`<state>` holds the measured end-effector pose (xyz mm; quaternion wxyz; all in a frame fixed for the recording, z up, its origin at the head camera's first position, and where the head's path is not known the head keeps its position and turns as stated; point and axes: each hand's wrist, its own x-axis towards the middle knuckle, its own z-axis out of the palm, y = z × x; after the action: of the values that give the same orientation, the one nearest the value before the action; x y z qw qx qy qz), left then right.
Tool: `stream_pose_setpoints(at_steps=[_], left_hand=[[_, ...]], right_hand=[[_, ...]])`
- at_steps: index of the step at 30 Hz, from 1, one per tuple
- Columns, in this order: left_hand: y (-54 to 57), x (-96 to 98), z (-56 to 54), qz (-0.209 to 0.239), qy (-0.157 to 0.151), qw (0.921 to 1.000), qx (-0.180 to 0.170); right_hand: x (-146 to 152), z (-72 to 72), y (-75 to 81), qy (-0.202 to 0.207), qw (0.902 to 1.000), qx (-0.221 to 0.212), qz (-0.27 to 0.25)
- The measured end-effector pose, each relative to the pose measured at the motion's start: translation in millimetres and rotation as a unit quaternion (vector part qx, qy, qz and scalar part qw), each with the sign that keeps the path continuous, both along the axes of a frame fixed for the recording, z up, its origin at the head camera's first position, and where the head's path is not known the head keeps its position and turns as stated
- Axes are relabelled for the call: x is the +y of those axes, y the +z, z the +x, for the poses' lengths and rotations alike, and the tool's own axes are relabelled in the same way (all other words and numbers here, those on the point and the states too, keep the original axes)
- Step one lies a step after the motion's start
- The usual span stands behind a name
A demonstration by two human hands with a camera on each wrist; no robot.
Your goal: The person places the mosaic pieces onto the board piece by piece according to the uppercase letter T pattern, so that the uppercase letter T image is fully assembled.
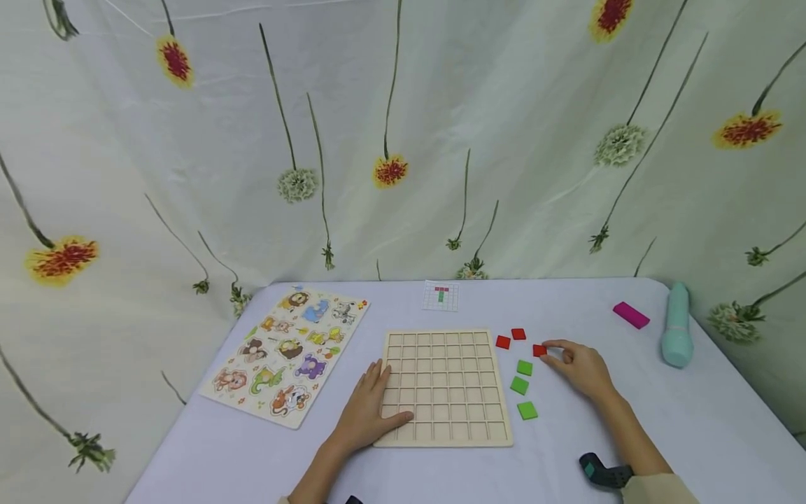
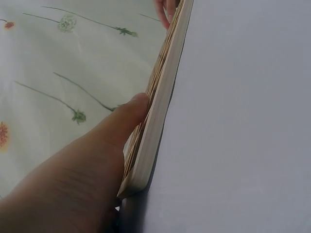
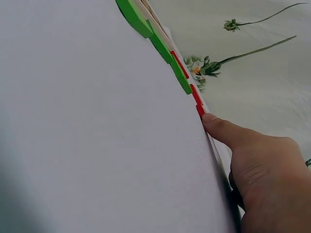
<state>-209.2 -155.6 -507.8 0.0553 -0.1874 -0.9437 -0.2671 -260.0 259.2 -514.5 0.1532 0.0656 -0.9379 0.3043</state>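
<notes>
A square wooden grid board (image 1: 448,386) lies on the table, its cells bare. My left hand (image 1: 365,413) rests along its left edge with the fingers straight, the thumb over the lower left cells; in the left wrist view the thumb (image 2: 131,114) touches the board's rim. To the right of the board, my right hand (image 1: 582,367) pinches a red tile (image 1: 539,351) between thumb and index finger at table level. Two more red tiles (image 1: 518,334) (image 1: 502,341) lie nearer the board. Below them are three green tiles (image 1: 525,367) (image 1: 519,385) (image 1: 527,410).
A pattern card (image 1: 431,299) with a red and green T lies behind the board. An animal puzzle board (image 1: 283,350) is at the left. Far right are a magenta block (image 1: 631,315) and a mint-coloured bottle-like object (image 1: 677,329). A floral curtain (image 1: 352,231) hangs behind the table.
</notes>
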Motion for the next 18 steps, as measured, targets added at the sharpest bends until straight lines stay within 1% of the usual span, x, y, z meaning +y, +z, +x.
stream_pose_setpoints(at_steps=[5,10,13,18], left_hand=[[-3.2,0.5,0.1,-0.013,0.001,0.9999,0.007],[-6.8,1.3,1.0,-0.015,0.0,0.9998,0.011],[-6.9,1.2,1.8,-0.015,0.0,0.9997,0.017],[-4.5,1.6,1.1,-0.016,0.007,0.9997,0.019]], right_hand=[[2,1.2,-1.6,-0.001,0.9998,0.011,-0.019],[-5,5.2,1.3,-0.001,0.9991,-0.002,-0.043],[-18,7.2,6.7,0.004,0.9985,0.0,-0.055],[-50,6.4,15.0,0.043,0.9957,0.029,-0.077]])
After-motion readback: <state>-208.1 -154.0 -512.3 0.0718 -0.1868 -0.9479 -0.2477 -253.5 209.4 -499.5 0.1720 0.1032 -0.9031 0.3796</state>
